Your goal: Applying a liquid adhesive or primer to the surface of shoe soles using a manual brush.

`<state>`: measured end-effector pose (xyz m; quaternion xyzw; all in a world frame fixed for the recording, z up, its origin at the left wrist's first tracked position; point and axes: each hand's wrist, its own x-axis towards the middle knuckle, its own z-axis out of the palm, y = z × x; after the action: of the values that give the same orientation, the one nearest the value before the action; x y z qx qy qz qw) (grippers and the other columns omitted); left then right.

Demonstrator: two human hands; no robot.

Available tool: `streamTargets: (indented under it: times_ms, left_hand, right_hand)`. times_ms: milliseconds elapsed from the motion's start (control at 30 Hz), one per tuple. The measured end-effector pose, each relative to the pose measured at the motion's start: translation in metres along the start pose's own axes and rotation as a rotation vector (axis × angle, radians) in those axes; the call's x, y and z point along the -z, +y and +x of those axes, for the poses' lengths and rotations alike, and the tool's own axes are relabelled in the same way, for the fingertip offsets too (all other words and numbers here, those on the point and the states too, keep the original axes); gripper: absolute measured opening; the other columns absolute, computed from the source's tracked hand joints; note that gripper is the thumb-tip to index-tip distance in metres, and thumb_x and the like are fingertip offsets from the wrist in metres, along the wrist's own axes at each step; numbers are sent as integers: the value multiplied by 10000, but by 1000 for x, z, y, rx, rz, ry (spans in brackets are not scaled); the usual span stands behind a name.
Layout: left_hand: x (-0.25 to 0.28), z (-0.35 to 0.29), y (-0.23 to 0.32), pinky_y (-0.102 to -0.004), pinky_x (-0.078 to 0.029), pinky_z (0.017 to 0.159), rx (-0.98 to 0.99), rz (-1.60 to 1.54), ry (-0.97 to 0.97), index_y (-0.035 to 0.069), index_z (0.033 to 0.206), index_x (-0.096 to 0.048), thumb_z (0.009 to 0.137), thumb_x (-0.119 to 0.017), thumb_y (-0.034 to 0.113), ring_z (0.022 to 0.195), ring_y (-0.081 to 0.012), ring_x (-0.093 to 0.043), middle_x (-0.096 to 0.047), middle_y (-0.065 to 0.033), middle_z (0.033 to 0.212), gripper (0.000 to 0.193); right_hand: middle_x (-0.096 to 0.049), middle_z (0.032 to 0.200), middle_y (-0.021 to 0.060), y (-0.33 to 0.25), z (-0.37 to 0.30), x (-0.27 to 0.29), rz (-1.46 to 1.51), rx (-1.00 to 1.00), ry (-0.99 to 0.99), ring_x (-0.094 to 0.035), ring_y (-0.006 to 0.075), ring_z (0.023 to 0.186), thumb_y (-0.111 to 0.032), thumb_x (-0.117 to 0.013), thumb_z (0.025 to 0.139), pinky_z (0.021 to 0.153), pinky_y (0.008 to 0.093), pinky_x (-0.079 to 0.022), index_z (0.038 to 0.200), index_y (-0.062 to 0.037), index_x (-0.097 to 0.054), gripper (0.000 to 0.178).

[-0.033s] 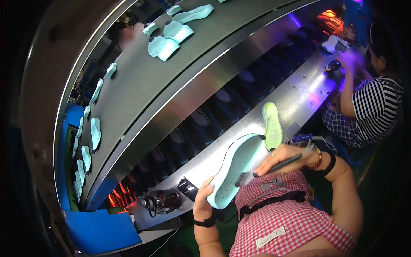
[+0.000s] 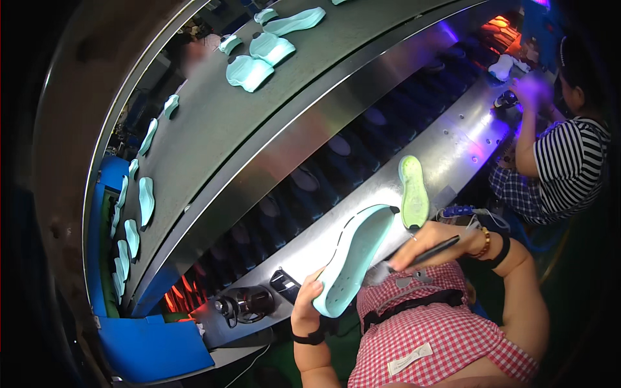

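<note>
My left hand grips the near end of a pale turquoise shoe sole, thumb over its rim. The sole is tilted, its hollow inner side facing up, with small holes towards the near end. A brush with a black handle is in my right hand, fingers closed round it. Its pale bristles are blurred by motion beside the sole's right rim; whether they touch it I cannot tell. Just beyond my right hand, a yellow-green sole lies on the metal bench.
A dark conveyor belt carrying several turquoise soles runs past the bench. Below it are dark racks of shoe-shaped pieces. A black device stands at the bench's near left end. A co-worker in a striped shirt works at far right.
My right hand has drawn the brush slightly to the right, from inside the sole to beside its right rim. My left hand keeps its hold on the sole.
</note>
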<state>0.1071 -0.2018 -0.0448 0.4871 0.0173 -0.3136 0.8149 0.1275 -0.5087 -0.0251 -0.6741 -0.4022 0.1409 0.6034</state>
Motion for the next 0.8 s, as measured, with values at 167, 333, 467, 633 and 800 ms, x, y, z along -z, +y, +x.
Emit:
streamTargets:
  times_ms: [167, 333, 467, 633, 800]
  left_hand:
    - [-7, 27, -13, -471, -326, 982, -202, -73, 189, 6, 1325, -292, 814, -274, 656, 1155, -336, -425, -391, -200, 1297, 827]
    - [-32, 69, -51, -505, -370, 913, -413, -654, -70, 156, 1288, -351, 779, -185, 727, 1015, -333, -489, -452, -111, 1227, 783]
    - [-41, 75, -57, -476, -384, 902, -453, -492, 280, 128, 1255, -390, 761, -191, 747, 1005, -308, -505, -513, -112, 1144, 816]
    - [-26, 74, -40, -507, -362, 909, -595, -569, 185, 51, 1118, -491, 735, -215, 771, 889, -294, -556, -588, -112, 934, 861]
    - [-34, 86, -43, -490, -346, 922, -560, -496, 48, 44, 1106, -514, 710, -280, 784, 874, -272, -557, -594, -103, 914, 871]
  right_hand:
    - [-656, 898, 94, -17, 1, -7, -70, 260, 101, -606, 165, 767, -52, -715, 685, 657, 248, -473, 917, -35, -663, 238]
    - [-640, 785, 95, 13, 20, -23, 116, -221, 365, -601, 136, 750, -109, -690, 706, 653, 238, -472, 887, -24, -671, 200]
    - [-627, 743, 106, 30, 24, -37, -130, -42, 403, -603, 197, 667, -135, -674, 705, 612, 286, -468, 855, -56, -673, 169]
    - [-623, 726, 65, 6, 9, -33, -572, 118, -60, -599, 227, 662, -152, -658, 711, 595, 305, -473, 820, -84, -640, 130]
    - [-630, 772, 136, -3, 28, -19, -168, -11, 416, -597, 241, 720, -121, -676, 697, 656, 310, -464, 854, -19, -664, 188]
